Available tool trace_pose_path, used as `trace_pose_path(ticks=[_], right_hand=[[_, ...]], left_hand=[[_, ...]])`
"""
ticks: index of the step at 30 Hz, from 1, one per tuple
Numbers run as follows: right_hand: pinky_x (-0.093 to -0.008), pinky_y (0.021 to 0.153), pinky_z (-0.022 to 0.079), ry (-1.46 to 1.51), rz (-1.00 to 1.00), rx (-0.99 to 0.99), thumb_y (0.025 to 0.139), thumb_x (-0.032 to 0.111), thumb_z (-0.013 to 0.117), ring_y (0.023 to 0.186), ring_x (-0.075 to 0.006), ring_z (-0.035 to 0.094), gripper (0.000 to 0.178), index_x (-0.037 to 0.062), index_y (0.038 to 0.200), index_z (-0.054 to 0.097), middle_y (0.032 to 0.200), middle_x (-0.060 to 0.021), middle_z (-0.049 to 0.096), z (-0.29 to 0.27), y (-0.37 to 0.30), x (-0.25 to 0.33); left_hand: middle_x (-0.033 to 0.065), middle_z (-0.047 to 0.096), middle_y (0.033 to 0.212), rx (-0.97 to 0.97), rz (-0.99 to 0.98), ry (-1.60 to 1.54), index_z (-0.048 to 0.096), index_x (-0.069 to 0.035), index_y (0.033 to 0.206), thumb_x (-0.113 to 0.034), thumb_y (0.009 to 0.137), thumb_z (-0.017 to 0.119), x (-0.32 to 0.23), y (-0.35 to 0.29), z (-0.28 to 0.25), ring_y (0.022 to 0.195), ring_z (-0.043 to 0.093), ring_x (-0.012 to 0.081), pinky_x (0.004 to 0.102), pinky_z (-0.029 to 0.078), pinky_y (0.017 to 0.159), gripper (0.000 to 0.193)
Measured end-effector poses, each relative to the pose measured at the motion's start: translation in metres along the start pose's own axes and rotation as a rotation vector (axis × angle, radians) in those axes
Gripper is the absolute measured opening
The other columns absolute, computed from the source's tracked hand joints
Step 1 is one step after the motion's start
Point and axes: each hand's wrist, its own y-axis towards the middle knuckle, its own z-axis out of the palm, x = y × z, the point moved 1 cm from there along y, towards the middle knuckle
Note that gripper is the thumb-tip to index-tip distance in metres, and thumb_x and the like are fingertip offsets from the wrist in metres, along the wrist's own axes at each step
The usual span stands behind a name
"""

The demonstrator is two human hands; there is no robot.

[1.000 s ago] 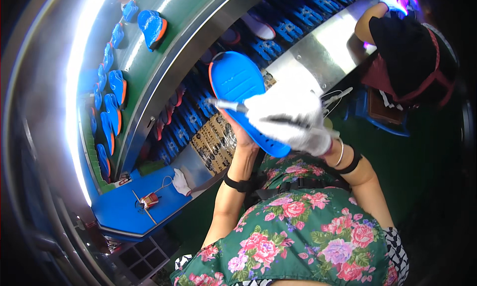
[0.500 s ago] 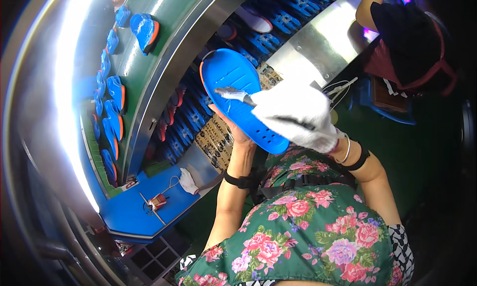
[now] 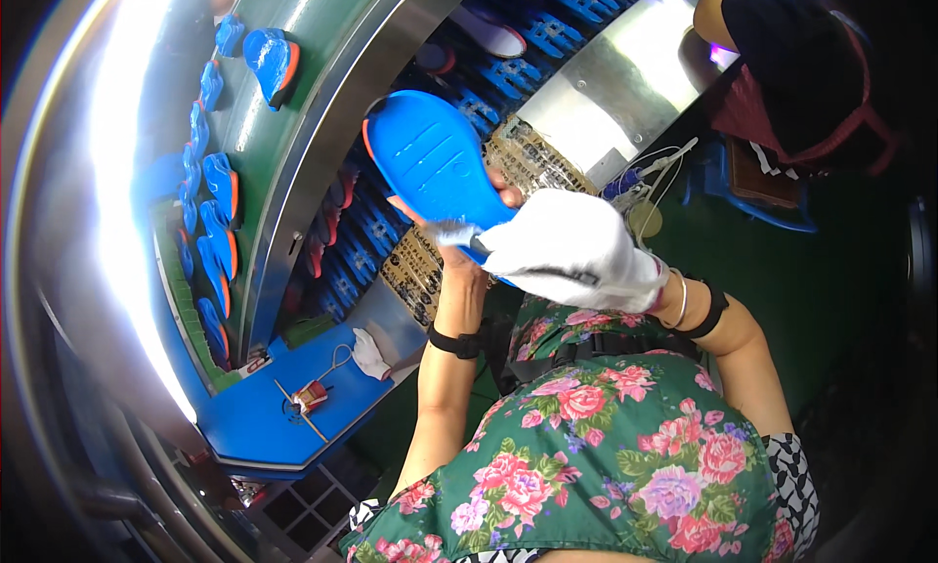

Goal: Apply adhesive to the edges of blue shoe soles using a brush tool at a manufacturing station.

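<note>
My left hand, bare, is closed around a blue shoe sole with an orange edge, holding it up from below. Its fingertips show past the sole's right edge, and the thumb lies along the left side. A white glove covers my right hand, which grips a small brush. The bristles lie over the sole's lower middle, though whether they press on it I cannot tell. The glove hides the sole's lower end and most of the brush handle.
A green conveyor at the left carries several blue-and-orange soles. Beside it, a blue table bears a small red container and a white glove. Racks of shoe parts stand behind. Another person sits at the upper right.
The sole has shifted slightly left and tilted, its holed end now covered by the glove. My right hand and the brush have moved down toward the sole's lower part.
</note>
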Motion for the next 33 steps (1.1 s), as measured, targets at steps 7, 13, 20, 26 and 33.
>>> trace_pose_path(ticks=[7,13,20,26,33], right_hand=[[-0.0378,0.076,0.056,-0.131,-0.062,0.026,0.079,0.007,0.079,0.085,-0.027,0.07,0.028,0.0079,0.106,0.076,0.108,-0.0104,0.074,-0.001,-0.01,-0.006],[-0.0365,0.072,0.056,0.18,0.227,-0.124,0.076,0.0,0.079,0.082,-0.0247,0.072,0.015,0.0065,0.09,0.077,0.091,-0.0114,0.075,-0.001,-0.013,-0.007],[-0.0362,0.072,0.056,-0.026,0.04,-0.032,0.075,0.006,0.084,0.079,-0.0257,0.07,0.023,0.0059,0.097,0.075,0.094,-0.0107,0.074,-0.001,-0.02,-0.002],[-0.0374,0.07,0.056,-0.078,0.126,-0.128,0.077,0.004,0.081,0.079,-0.026,0.07,0.019,0.005,0.095,0.076,0.095,-0.0118,0.075,-0.015,-0.025,-0.005],[-0.0343,0.08,0.059,0.458,0.435,-0.046,0.078,0.002,0.08,0.088,-0.0208,0.074,0.008,0.005,0.084,0.075,0.089,-0.0095,0.075,-0.014,-0.036,-0.008]], left_hand=[[0.0178,0.065,0.101,0.028,0.076,-0.09,0.052,-0.001,0.124,-0.098,0.068,0.043,-0.005,0.007,-0.002,0.085,0.063,0.0342,0.0487,0.055,0.069,0.113],[0.0177,0.066,0.096,-0.054,0.196,-0.157,0.048,-0.006,0.133,-0.096,0.07,0.042,-0.003,0.018,-0.019,0.076,0.065,0.0327,0.0478,0.055,0.068,0.11],[0.0145,0.065,0.097,0.034,0.233,-0.178,0.046,-0.009,0.136,-0.094,0.072,0.042,-0.009,0.025,-0.029,0.08,0.064,0.0273,0.0432,0.053,0.074,0.106],[0.0131,0.065,0.096,-0.058,0.152,-0.193,0.049,-0.005,0.13,-0.094,0.071,0.042,-0.005,0.027,-0.015,0.078,0.063,0.0254,0.0408,0.052,0.076,0.108],[0.0163,0.065,0.098,0.02,0.018,-0.097,0.048,-0.007,0.136,-0.095,0.073,0.039,-0.012,0.028,-0.002,0.074,0.063,0.0285,0.0429,0.052,0.067,0.109]])
